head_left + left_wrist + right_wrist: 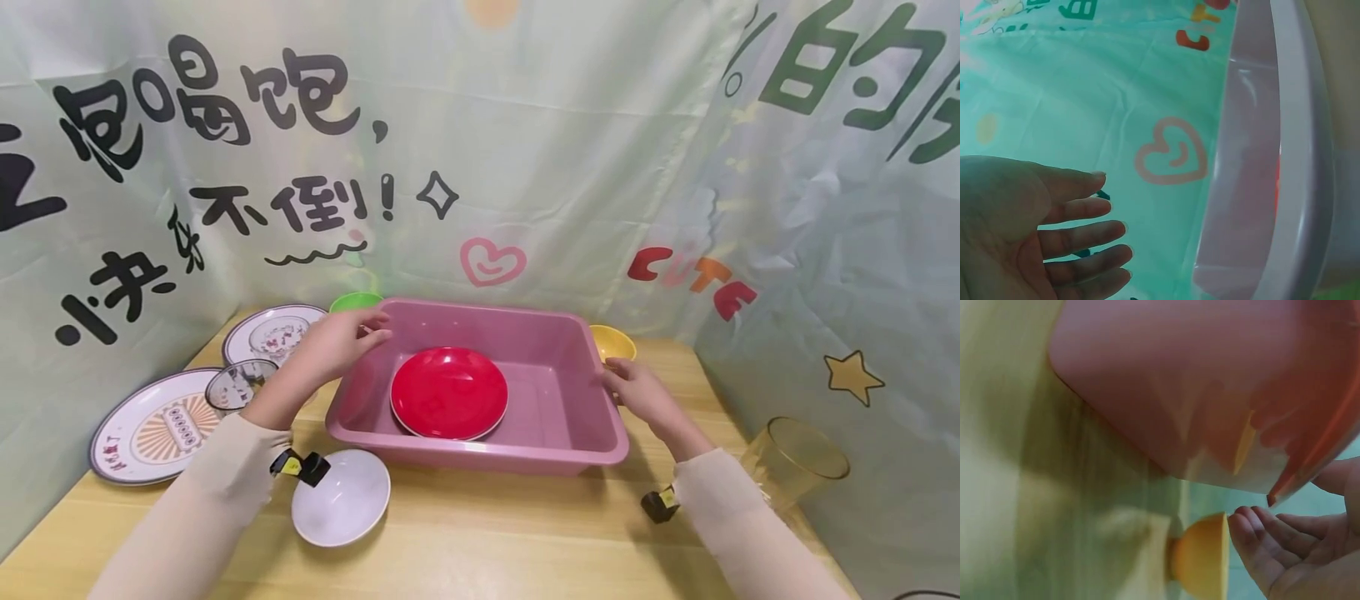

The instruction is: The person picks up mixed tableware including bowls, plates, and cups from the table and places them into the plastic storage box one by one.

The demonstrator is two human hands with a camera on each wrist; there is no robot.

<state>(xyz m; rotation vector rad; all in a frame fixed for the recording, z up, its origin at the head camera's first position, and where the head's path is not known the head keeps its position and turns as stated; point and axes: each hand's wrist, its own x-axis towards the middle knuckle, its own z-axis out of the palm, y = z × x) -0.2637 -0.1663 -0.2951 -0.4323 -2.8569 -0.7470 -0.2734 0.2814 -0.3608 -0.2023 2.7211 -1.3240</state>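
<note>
A pink plastic basin [480, 454] stands on the table, with a red plate [450, 392] lying inside it toward the left. My left hand [343, 340] hovers at the basin's left rim. In the left wrist view this hand [1060, 231] has its fingers extended and holds nothing. My right hand [637, 389] is at the basin's right rim. The right wrist view shows its fingers [1260, 540] outside the wall, loosely bent, and the thumb partly hidden behind the rim. A yellow bowl [1200, 556] stands just beyond these fingers.
A white bowl [341, 504] sits before the basin. Left are an oval patterned plate [135, 454], a glass bowl [238, 387] and a round plate [240, 337] bearing a patterned bowl [279, 333]. A green bowl [356, 302] stands behind, an amber glass [802, 458] right. Printed curtains [585, 167] enclose the table.
</note>
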